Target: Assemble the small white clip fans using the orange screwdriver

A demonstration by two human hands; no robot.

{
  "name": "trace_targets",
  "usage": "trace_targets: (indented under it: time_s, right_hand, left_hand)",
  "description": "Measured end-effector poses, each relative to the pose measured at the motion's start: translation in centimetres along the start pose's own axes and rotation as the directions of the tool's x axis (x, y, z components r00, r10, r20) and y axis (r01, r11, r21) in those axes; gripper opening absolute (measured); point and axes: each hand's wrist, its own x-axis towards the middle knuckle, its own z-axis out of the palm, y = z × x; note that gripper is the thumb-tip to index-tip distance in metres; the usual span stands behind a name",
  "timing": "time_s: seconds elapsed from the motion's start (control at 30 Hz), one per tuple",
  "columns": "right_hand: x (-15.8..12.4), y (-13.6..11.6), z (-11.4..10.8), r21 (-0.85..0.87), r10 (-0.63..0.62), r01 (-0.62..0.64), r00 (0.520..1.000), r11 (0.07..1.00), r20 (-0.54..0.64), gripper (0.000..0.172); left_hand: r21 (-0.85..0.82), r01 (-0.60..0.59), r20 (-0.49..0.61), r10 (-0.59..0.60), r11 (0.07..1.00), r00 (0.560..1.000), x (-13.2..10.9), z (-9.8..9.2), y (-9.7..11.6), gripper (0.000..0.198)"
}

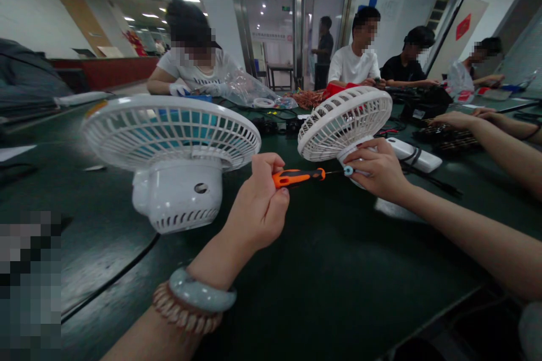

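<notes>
My left hand (259, 203) is closed around an orange and black screwdriver (298, 176), which points right. Its tip meets a small pale blue part (348, 170) at the back of a white fan (345, 122). My right hand (379, 172) wraps round that fan's motor housing and holds it tilted. A second white fan (171, 141) with blue blades lies face up to the left of my left hand. I wear a pale bangle and a bead bracelet on my left wrist.
The dark green table (330, 271) stretches ahead. Several people sit along its far side with clear plastic bags (245, 90), cables and parts. Another person's forearm (486, 127) reaches in from the right. A white adapter (417, 155) lies behind the held fan.
</notes>
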Motion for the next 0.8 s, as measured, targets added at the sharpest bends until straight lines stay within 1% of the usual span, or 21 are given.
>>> trace_targets:
  time_s: [0.07,0.27,0.47,0.63,0.8]
  right_hand:
    - [0.00,0.00,0.01,-0.002,0.003,-0.003,1.000,1.000,-0.001,0.015]
    - [0.01,0.01,-0.06,0.002,-0.007,0.007,1.000,1.000,0.000,0.014]
    - [0.04,0.00,-0.08,0.009,-0.003,0.003,1.000,1.000,-0.003,0.014]
    - [0.03,-0.02,-0.09,0.010,-0.011,0.011,1.000,1.000,0.001,0.015]
    - [0.01,-0.02,-0.09,0.011,-0.010,0.010,1.000,1.000,-0.006,0.014]
  left_hand:
    - [0.020,0.002,0.002,-0.002,1.000,1.000,0.01,-0.05,0.16,0.028]
    - [0.064,0.059,0.025,-0.061,0.996,0.998,0.02,-0.25,0.79,0.027]
    - [0.064,0.044,0.056,-0.047,0.997,0.997,0.22,-0.51,0.82,0.025]
    - [0.085,0.046,0.105,-0.055,0.995,0.993,0.39,-0.66,0.86,0.023]
    - [0.105,0.076,0.095,-0.086,0.992,0.992,0.25,-0.46,0.78,0.024]
